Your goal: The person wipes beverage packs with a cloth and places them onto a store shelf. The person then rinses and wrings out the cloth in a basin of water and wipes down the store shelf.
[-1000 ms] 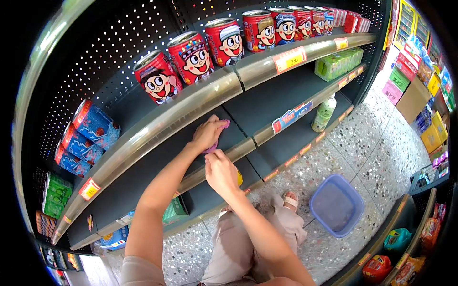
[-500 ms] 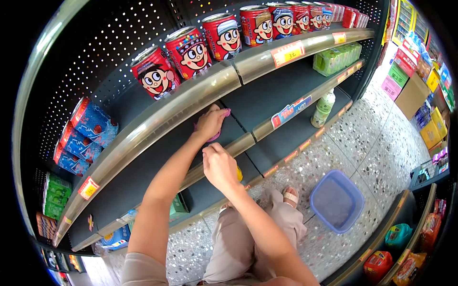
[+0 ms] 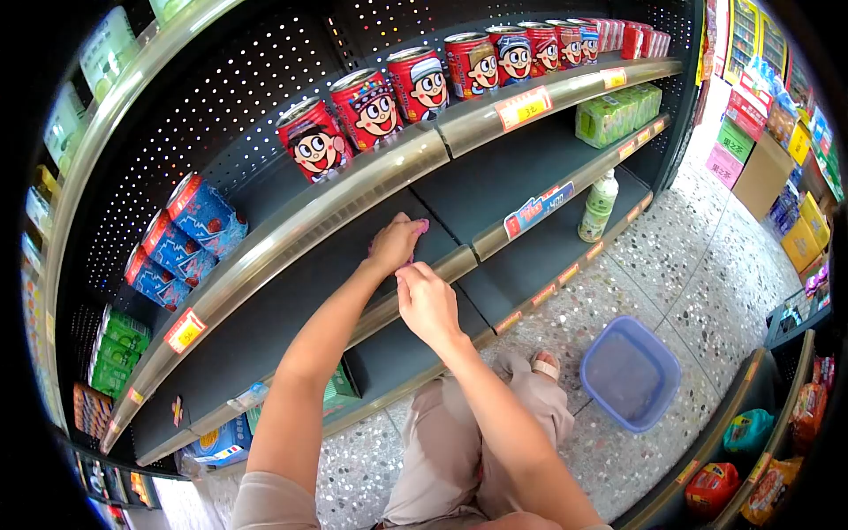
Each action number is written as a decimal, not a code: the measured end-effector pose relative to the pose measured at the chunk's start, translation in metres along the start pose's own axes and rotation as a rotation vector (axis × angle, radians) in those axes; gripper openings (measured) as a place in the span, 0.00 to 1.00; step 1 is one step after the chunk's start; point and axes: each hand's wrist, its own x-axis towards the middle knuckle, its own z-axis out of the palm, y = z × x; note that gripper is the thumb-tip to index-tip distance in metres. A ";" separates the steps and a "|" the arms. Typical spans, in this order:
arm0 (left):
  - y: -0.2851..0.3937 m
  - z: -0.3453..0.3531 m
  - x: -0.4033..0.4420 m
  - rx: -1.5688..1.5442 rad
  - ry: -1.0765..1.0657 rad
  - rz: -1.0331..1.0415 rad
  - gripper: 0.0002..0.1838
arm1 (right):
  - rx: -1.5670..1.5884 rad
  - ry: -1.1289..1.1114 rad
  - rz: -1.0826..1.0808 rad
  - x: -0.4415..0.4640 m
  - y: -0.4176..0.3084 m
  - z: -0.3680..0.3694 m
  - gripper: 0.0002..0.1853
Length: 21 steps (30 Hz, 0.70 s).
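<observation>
Looking in through the head camera, I find one pink cloth [image 3: 421,227] bunched on the middle shelf [image 3: 331,265], close to the seam between two panels. My left hand [image 3: 395,241] lies over it, fingers clamped on it, with cloth showing past both sides. My right hand [image 3: 429,302] is just beside the near edge of the cloth; its fingers are curled in together, and I cannot tell whether they touch it.

Farther along this shelf sits one green multipack [image 3: 618,115]; one label [image 3: 539,210], blue and red, is fixed to the front edge. Above, I count eight red cans [image 3: 367,110] with cartoon faces in a row, and three blue cans [image 3: 208,212] to their left. One bottle [image 3: 599,208] stands upright on the shelf below. One blue basin [image 3: 631,374] rests on the speckled floor [image 3: 698,283].
</observation>
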 end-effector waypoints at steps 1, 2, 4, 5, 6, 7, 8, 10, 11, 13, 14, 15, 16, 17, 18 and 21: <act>0.003 -0.004 -0.003 -0.016 -0.027 -0.025 0.11 | -0.006 -0.010 0.000 -0.001 -0.001 -0.001 0.06; 0.007 -0.007 -0.007 -0.034 -0.055 -0.048 0.11 | -0.003 -0.018 -0.006 -0.002 -0.002 -0.002 0.06; 0.011 -0.012 -0.013 -0.032 -0.061 -0.059 0.11 | 0.003 -0.031 -0.017 -0.004 -0.002 -0.003 0.06; 0.012 -0.013 -0.014 -0.031 -0.064 -0.063 0.11 | 0.000 -0.038 -0.020 -0.005 -0.002 -0.003 0.06; 0.010 -0.011 -0.015 -0.017 -0.046 -0.039 0.11 | -0.004 -0.045 -0.023 -0.007 -0.002 -0.002 0.06; 0.006 -0.009 -0.015 -0.004 -0.029 -0.016 0.10 | -0.009 -0.052 -0.027 -0.008 -0.002 -0.002 0.05; 0.003 -0.007 -0.014 0.009 -0.011 0.008 0.10 | -0.027 -0.073 -0.037 -0.009 -0.001 -0.001 0.05; -0.001 -0.003 -0.014 0.064 0.040 0.053 0.10 | -0.064 -0.116 -0.056 -0.011 -0.002 -0.002 0.05; -0.003 -0.001 -0.013 0.092 0.065 0.076 0.10 | -0.069 -0.120 -0.061 -0.012 -0.001 -0.002 0.05; -0.001 -0.002 -0.012 0.060 0.048 0.059 0.10 | -0.073 -0.130 -0.073 -0.012 -0.001 -0.001 0.05; -0.001 -0.004 -0.013 0.045 0.040 0.047 0.10 | -0.074 -0.130 -0.076 -0.011 -0.001 -0.001 0.05; -0.001 -0.005 -0.012 0.046 0.042 0.055 0.10 | -0.074 -0.130 -0.078 -0.010 -0.002 -0.002 0.05; 0.000 -0.006 -0.011 0.048 0.043 0.063 0.10 | -0.073 -0.130 -0.080 -0.010 -0.003 -0.002 0.05; 0.000 -0.006 -0.010 0.049 0.043 0.070 0.10 | -0.067 -0.139 -0.080 -0.010 -0.004 -0.002 0.05; -0.002 -0.005 -0.008 0.046 0.049 0.069 0.10 | -0.062 -0.147 -0.081 -0.010 -0.006 -0.002 0.04; -0.005 -0.003 0.002 0.033 0.055 0.064 0.09 | -0.052 -0.167 -0.093 -0.011 -0.009 0.000 0.04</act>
